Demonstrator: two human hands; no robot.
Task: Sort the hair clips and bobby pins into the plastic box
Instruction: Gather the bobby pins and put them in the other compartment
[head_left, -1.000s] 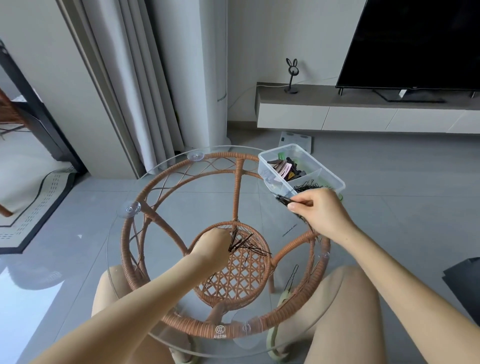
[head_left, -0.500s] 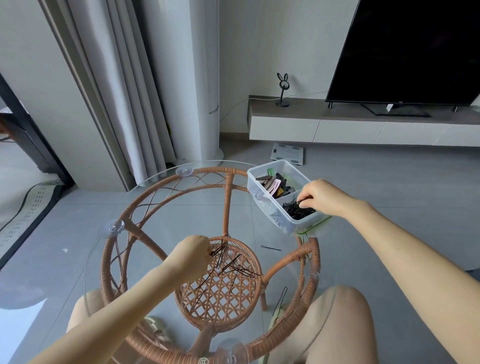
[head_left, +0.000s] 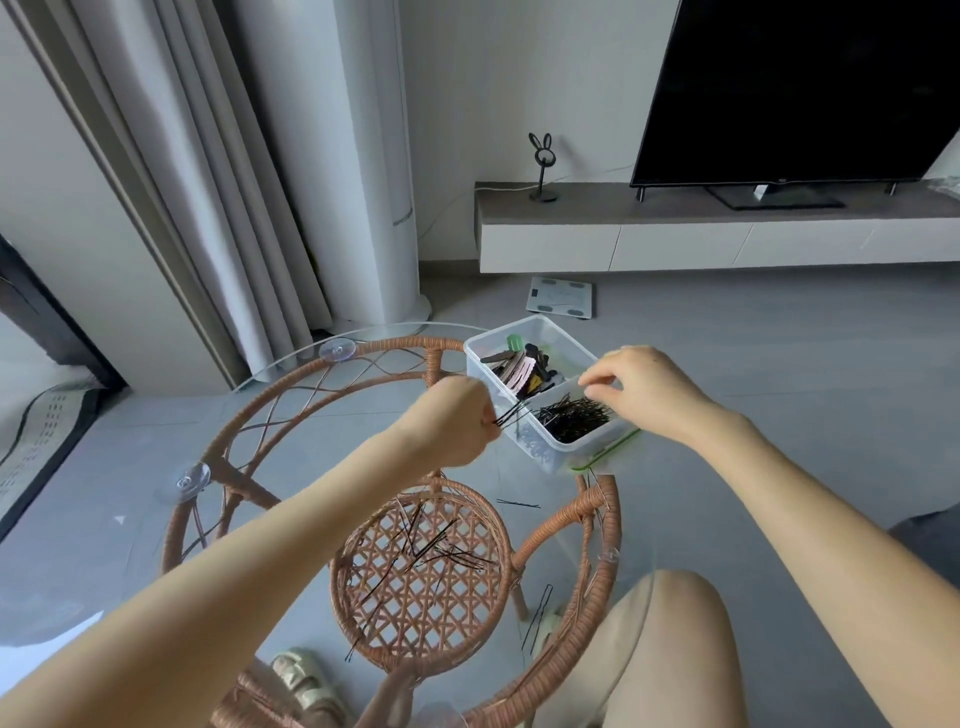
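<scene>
A clear plastic box (head_left: 480, 349) stands at the far right of the round glass table. Its far compartment holds coloured hair clips (head_left: 519, 366); its near compartment holds a pile of black bobby pins (head_left: 571, 418). My left hand (head_left: 449, 421) is shut on a small bunch of bobby pins (head_left: 508, 415), whose tips reach over the box's left wall. My right hand (head_left: 641, 389) hovers over the near compartment with fingers loosely apart and nothing visible in it. Several loose bobby pins (head_left: 431, 545) lie on the glass in the middle, and one (head_left: 518, 503) lies nearer the box.
The glass top (head_left: 291, 457) rests on a rattan frame (head_left: 239, 441) with suction cups. A long hairpin (head_left: 537, 616) lies at the near right. My knee (head_left: 670, 618) is under the right edge. A TV stand, curtain and floor scale lie beyond.
My left hand has lifted from the middle pile with a bunch of pins and moved up and right to the box. My right hand has let go its pins and risen slightly.
</scene>
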